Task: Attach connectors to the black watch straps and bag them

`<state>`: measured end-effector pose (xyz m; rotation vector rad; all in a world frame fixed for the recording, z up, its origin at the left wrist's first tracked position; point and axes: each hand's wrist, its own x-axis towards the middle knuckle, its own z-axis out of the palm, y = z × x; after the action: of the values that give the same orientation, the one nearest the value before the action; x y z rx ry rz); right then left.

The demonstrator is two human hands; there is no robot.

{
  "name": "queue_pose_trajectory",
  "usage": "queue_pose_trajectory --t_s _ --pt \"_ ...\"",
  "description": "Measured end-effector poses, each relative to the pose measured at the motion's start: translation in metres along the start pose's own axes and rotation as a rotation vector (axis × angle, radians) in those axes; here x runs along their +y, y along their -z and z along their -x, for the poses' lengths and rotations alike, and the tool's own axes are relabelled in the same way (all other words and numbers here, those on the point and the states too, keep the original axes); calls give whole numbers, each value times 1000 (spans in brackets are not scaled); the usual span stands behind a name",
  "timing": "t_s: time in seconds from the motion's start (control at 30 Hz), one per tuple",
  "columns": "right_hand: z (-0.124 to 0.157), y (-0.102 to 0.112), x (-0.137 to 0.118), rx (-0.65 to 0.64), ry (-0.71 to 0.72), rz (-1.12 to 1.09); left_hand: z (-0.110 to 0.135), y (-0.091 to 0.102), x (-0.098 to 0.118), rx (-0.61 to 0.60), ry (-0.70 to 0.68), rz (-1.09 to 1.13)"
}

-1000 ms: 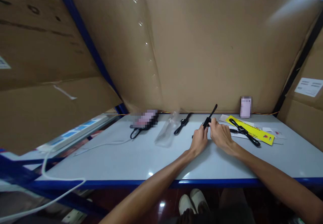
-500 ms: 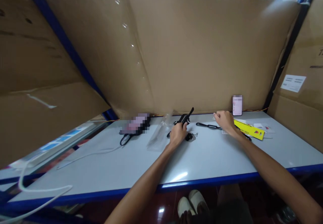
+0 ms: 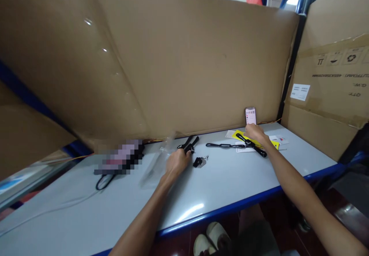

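My left hand [image 3: 177, 162] is closed around black two-handled tools that look like spokeshaves [image 3: 190, 145]; two handles stick up past its fingers. Just right of it lie a small black part with a metal blade [image 3: 199, 162] and small screws [image 3: 205, 157]. My right hand [image 3: 255, 132] is over the yellow card [image 3: 238, 134], in front of the propped phone [image 3: 250, 115]. Its fingers are curled together, and what they hold, if anything, is hidden. Below that hand, another black spokeshave [image 3: 253, 146] lies across the card. A slimmer black frame [image 3: 225, 145] touches its left side.
A clear plastic bag [image 3: 155, 167] lies left of my left hand. Farther left are a blurred-out device [image 3: 123, 156] with a black loop [image 3: 105, 182] and a white cable [image 3: 52, 210]. Cardboard walls [image 3: 187, 64] stand behind and beside the white table [image 3: 219, 187].
The view has turned right, so things sit farther left. My right hand has moved off the black spokeshave, toward the phone and over the yellow card. The left hand keeps its hold.
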<state>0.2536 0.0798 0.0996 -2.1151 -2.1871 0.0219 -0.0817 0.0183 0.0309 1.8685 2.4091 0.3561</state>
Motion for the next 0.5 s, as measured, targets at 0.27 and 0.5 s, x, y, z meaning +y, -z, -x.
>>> queue_pose_trajectory --t_s 0.27,0.5 --pt "9 -23 -31 -82 279 -6 14 13 8 38 8 -91" --pt "7 -39 -36 -134 409 -17 30 25 28 150 -72 -100"
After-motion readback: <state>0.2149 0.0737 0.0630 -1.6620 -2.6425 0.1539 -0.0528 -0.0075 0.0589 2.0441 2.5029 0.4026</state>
